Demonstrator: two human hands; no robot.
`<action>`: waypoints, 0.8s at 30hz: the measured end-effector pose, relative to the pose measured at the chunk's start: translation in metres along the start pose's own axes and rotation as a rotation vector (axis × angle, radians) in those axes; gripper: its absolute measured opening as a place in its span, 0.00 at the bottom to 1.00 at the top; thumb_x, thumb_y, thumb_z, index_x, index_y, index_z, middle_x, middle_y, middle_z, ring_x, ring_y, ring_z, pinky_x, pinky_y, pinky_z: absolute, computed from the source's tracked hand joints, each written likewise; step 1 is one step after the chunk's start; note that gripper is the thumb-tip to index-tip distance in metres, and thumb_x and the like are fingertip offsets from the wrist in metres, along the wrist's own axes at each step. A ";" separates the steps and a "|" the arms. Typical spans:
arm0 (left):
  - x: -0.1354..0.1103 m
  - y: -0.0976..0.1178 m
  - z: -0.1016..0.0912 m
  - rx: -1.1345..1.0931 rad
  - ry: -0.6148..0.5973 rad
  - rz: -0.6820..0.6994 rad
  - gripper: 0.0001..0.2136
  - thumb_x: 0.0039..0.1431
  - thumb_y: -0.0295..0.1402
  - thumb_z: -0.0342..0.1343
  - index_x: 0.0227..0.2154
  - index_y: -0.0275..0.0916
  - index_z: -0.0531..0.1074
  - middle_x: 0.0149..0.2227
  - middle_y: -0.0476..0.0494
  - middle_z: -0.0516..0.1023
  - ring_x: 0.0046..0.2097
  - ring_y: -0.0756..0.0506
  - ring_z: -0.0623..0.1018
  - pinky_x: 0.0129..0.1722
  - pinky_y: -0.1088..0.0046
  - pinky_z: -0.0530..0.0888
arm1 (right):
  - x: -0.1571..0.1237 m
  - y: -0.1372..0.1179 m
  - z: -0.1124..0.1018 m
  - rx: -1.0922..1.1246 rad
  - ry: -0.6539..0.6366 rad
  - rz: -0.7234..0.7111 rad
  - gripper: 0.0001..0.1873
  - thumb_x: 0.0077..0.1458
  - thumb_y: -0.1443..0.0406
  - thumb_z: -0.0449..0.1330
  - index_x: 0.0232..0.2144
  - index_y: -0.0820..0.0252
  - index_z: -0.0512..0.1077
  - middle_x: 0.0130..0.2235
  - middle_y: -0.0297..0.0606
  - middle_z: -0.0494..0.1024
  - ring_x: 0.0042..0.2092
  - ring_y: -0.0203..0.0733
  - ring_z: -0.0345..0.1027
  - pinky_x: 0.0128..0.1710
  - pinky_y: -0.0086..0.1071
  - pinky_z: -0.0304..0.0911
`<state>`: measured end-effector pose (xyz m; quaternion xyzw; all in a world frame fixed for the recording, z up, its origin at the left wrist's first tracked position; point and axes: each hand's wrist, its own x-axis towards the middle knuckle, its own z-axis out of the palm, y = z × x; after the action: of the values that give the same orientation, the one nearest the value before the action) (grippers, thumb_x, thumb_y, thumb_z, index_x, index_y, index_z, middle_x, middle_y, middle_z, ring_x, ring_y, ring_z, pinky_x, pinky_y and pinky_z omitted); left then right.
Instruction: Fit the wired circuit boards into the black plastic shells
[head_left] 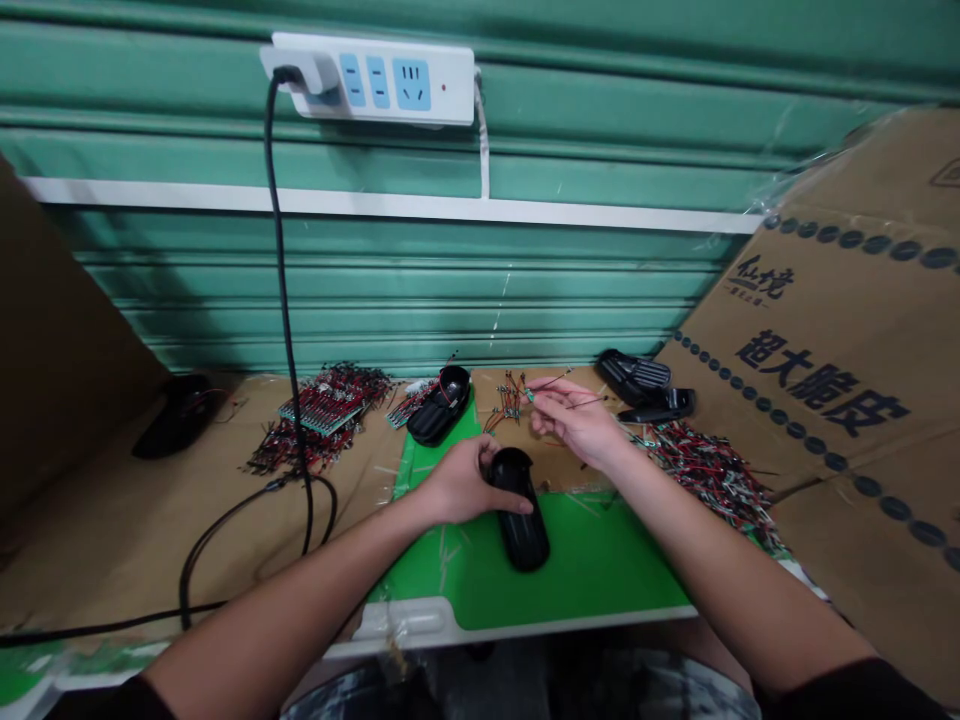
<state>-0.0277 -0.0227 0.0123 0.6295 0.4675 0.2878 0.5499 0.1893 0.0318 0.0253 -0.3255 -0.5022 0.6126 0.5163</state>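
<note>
My left hand (471,482) is closed around the upper end of a black plastic housing (522,530), its thumb lying across the top. The housing rests on the green board (607,560). Up and to the right, my right hand (574,420) pinches a small circuit board with thin wires (530,395) between thumb and fingertips. Just left of those fingers lies a small group of wired circuit boards (510,395). Behind my left hand sits another black housing (441,405) with a red wire in it.
Piles of red and black wired boards lie at left (326,410) and right (709,475). More black shells (634,375) sit at back right, another shell (176,415) at far left. A black cable (281,250) hangs from the power strip (442,85). Cardboard (847,330) walls the right side.
</note>
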 end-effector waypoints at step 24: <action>0.017 -0.011 0.002 -0.315 0.411 0.128 0.13 0.52 0.41 0.65 0.32 0.35 0.78 0.31 0.47 0.79 0.35 0.44 0.75 0.39 0.70 0.71 | -0.017 0.012 0.016 -0.780 -0.221 -0.516 0.11 0.66 0.57 0.66 0.46 0.54 0.81 0.41 0.42 0.81 0.39 0.43 0.74 0.39 0.37 0.69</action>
<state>-0.0224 -0.0084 -0.0010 0.4929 0.4779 0.5129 0.5153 0.1754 0.0111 0.0166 -0.2924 -0.8110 0.2612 0.4342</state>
